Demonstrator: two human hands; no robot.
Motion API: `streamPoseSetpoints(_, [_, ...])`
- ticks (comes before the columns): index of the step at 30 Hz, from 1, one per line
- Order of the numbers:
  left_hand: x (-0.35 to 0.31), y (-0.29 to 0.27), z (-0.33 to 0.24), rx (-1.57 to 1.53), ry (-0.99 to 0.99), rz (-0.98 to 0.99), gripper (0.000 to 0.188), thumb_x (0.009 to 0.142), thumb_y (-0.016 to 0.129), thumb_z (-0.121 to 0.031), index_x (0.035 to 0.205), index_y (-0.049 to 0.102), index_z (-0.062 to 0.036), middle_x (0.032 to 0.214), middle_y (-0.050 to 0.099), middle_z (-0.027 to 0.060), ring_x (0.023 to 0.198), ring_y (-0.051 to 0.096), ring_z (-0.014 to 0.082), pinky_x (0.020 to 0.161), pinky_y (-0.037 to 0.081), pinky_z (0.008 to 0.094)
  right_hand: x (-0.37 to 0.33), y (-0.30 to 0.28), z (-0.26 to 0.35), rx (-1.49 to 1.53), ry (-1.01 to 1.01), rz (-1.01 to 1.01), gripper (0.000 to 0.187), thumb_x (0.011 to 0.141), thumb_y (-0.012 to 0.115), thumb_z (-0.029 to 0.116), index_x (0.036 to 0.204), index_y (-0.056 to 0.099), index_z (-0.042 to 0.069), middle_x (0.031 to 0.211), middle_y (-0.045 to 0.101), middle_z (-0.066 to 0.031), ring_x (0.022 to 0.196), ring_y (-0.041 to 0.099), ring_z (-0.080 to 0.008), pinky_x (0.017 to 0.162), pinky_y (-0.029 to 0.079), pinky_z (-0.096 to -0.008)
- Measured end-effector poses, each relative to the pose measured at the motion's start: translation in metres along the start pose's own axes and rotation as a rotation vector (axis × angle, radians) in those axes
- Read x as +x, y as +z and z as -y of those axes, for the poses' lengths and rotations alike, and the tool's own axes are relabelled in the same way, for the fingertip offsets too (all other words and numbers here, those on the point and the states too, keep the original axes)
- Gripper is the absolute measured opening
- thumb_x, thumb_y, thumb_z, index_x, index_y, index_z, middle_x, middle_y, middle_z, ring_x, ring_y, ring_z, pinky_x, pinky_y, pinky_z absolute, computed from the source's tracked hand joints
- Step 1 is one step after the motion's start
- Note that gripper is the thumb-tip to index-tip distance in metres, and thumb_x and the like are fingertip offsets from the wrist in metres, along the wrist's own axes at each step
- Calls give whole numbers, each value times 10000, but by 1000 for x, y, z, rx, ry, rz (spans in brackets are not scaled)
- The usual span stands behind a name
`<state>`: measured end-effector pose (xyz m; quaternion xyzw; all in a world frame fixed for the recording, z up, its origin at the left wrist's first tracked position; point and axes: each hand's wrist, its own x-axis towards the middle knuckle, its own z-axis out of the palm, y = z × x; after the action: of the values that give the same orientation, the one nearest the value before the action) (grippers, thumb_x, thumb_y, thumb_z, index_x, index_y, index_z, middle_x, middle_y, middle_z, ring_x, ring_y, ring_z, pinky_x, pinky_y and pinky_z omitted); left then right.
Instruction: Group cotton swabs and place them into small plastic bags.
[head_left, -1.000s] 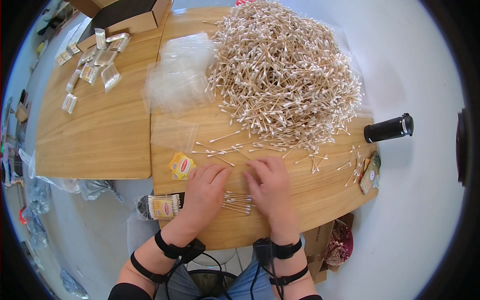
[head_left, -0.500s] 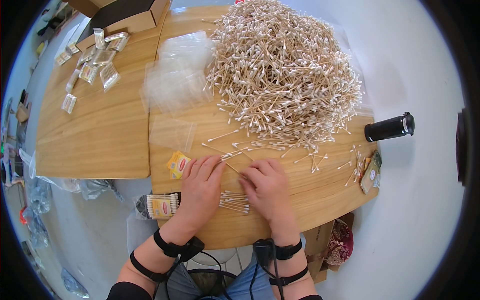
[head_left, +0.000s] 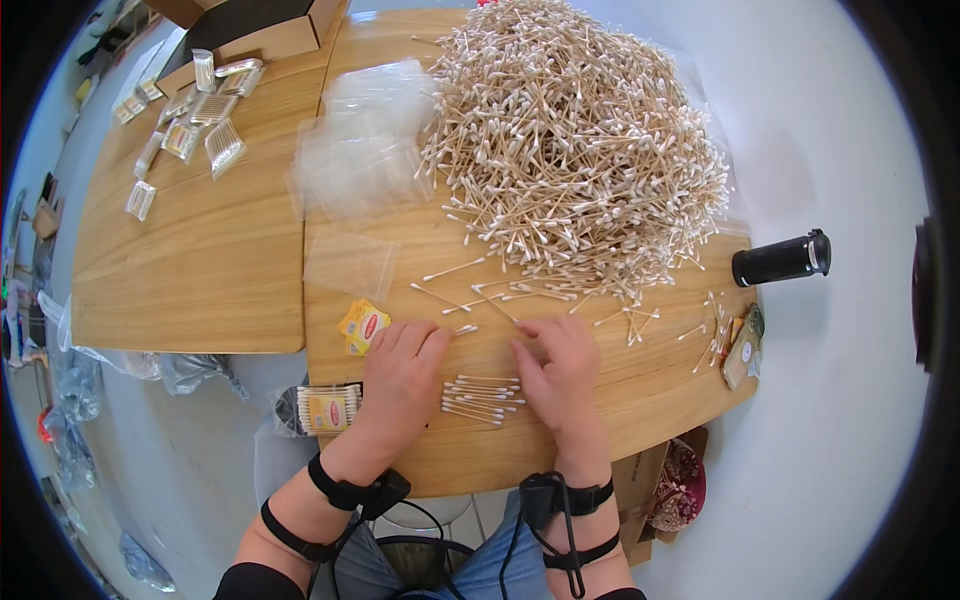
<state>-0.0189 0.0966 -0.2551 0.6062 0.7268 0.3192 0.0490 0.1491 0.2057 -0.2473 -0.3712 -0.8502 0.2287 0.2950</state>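
Two bare hands working over cotton swabs on a wooden table (head_left: 660,395), seen from above. The left hand (head_left: 403,375) lies back upward, fingers bent; the ends of swabs (head_left: 466,329) show just beyond its fingertips, and one cannot tell whether its grip is pinching them or merely covers them. The right hand (head_left: 560,365) has its thumb near its curled fingers, at the lower end of a slanting swab (head_left: 496,305); whether its grip is closed on that swab cannot be told. Between the hands, nearer the body, a row (head_left: 482,398) of swabs lies roughly parallel on the wood. Beyond them rises the pile (head_left: 590,140), stray swabs along its near edge. Labels: yellow cards (head_left: 364,325), overlapping just beyond the left hand, the top one with a red oval; a clear pack (head_left: 328,410) of swabs beside the left wrist, bearing a matching yellow label with a red oval. Lettering on both is too small to read. Farther off lie a sheaf of clear bags (head_left: 365,150), a single bag (head_left: 350,265) nearer, and filled packets (head_left: 212,108) at far left, some with yellowish labels. A black bottle (head_left: 782,260) lies at the right edge.
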Motion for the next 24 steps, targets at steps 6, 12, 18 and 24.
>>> streamPoseSetpoints(6, [-3, 7, 2, -118, 78, 28, 327, 689, 596, 44, 995, 665, -49, 947, 626, 89, 916, 597, 301, 798, 474, 404, 5, 13, -3, -142, -20, -3, 152, 735, 744, 44, 865, 666, 60, 832, 611, -93, 836, 572, -312, 724, 475, -400])
streamPoseSetpoints(12, [-7, 11, -2, -202, 170, 147, 335, 691, 611, 27, 1008, 675, -62, 951, 639, 89, 913, 603, 297, 795, 477, 400, -2, 9, -14, -143, 14, -77, 105, 745, 727, 30, 822, 666, 66, 818, 604, -89, 818, 561, -309, 715, 470, -402])
streamPoseSetpoints(18, [-8, 5, -9, -291, 58, 132, 340, 723, 591, 76, 1026, 672, -55, 988, 653, 96, 922, 611, 316, 824, 480, 400, -10, -9, -10, -166, 87, -36, 86, 766, 723, 37, 820, 656, 50, 813, 605, -93, 825, 561, -318, 710, 466, -409])
streamPoseSetpoints(24, [-16, 6, -12, -507, -75, 102, 280, 911, 559, 8, 1175, 634, -45, 1078, 662, 134, 1008, 626, 301, 900, 487, 402, -28, -5, 3, 91, 247, -54, 212, 922, 640, 97, 1120, 626, 23, 1042, 639, -134, 960, 597, -294, 840, 490, -372])
